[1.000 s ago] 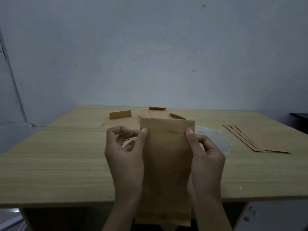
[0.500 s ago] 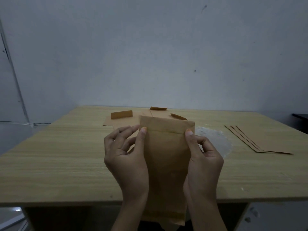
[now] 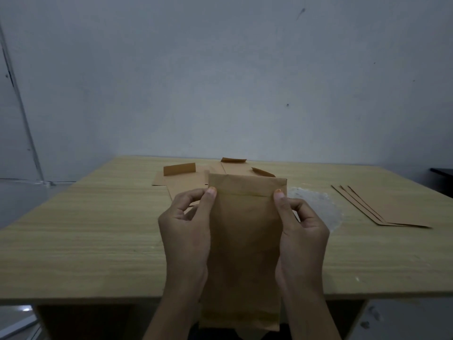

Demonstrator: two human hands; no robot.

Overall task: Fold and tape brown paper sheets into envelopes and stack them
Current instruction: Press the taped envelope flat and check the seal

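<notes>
A folded brown paper envelope (image 3: 244,244) stands upright in front of me, above the near table edge, its top flap folded down along a crease. My left hand (image 3: 186,231) grips its left side, thumb on the front near the crease and fingers curled behind. My right hand (image 3: 302,231) pinches the right side the same way. Flat on the table behind it lie several unfolded brown sheets (image 3: 182,180) with raised flaps. A stack of finished envelopes (image 3: 389,204) rests at the right.
The wooden table (image 3: 85,229) runs up to a grey wall. A crumpled clear plastic film (image 3: 316,204) lies just right of my right hand. A dark surface edge (image 3: 442,171) shows at the far right.
My left fingers, spread half a second ago, have curled in again behind the envelope. The envelope has stayed upright in almost the same place.
</notes>
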